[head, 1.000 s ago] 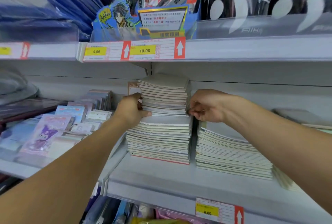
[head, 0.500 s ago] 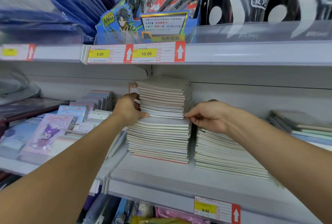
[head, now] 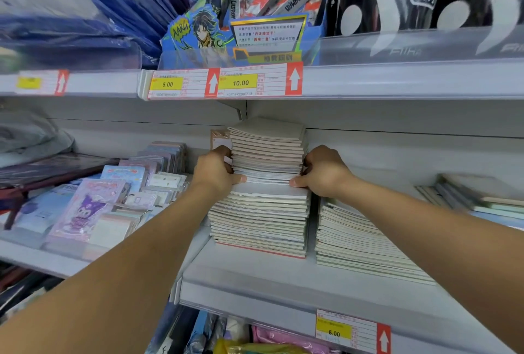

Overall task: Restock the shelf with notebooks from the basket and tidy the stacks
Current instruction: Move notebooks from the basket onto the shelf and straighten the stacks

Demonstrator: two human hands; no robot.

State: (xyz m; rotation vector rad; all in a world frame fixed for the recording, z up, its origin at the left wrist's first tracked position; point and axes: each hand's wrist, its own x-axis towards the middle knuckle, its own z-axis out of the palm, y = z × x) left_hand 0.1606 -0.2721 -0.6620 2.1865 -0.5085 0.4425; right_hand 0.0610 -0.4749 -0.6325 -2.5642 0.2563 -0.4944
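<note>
Both hands were on the tall stack: my left hand [head: 215, 173] gripped the left side of the upper bundle of notebooks [head: 268, 152], fingers curled round its edge and thumb pointing right along its underside, while my right hand [head: 321, 173] gripped the right side the same way, thumb pointing left under the bundle. That upper bundle sat on the lower stack of notebooks [head: 259, 220], its bottom covers touching the top of the lower ones, and it reached up close to the underside of the upper shelf [head: 397, 81]. The lower stack stood on the grey shelf [head: 269, 277], near that shelf's left end and set back from its front edge. Just beside it on the right, with a narrow gap between, lay a shorter stack of notebooks [head: 360, 240], running back toward the rear wall. Further right along the same shelf sat more flat notebooks [head: 476, 197]. A yellow 6.00 price tag [head: 334, 331] was fixed to the front edge of the shelf. On the neighbouring shelf to the left lay pastel cartoon notepads [head: 85, 209]. Tags reading 5.00 [head: 167, 84] and 10.00 [head: 240, 83] were on the upper shelf's front edge
</note>
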